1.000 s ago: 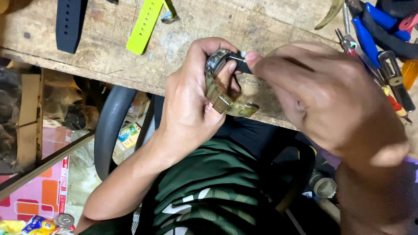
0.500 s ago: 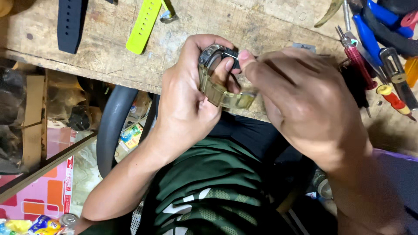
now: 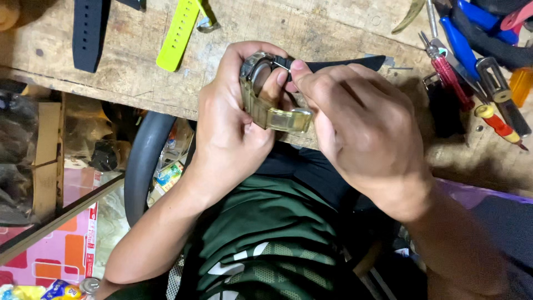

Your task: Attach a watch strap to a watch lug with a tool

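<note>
My left hand [image 3: 230, 130] grips a wristwatch [image 3: 260, 83] with a translucent olive strap and buckle [image 3: 286, 118], its case turned back side up. My right hand [image 3: 355, 122] pinches a thin metal pin [image 3: 282, 65] between thumb and forefinger at the top of the watch case, where a black strap [image 3: 344, 64] meets it. The black strap trails right over the wooden workbench [image 3: 311, 28]. Both hands hover at the bench's near edge, above my lap.
A black strap [image 3: 88, 34] and a lime-green strap [image 3: 179, 33] lie on the bench at the upper left. Screwdrivers and pliers with red, blue and orange handles [image 3: 472, 50] crowd the right. A chair arm [image 3: 141, 161] and boxes sit below left.
Both hands have shifted slightly left and up with the watch. My right thumb and forefinger have moved from the side of the case to its top, now pinching the thin pin.
</note>
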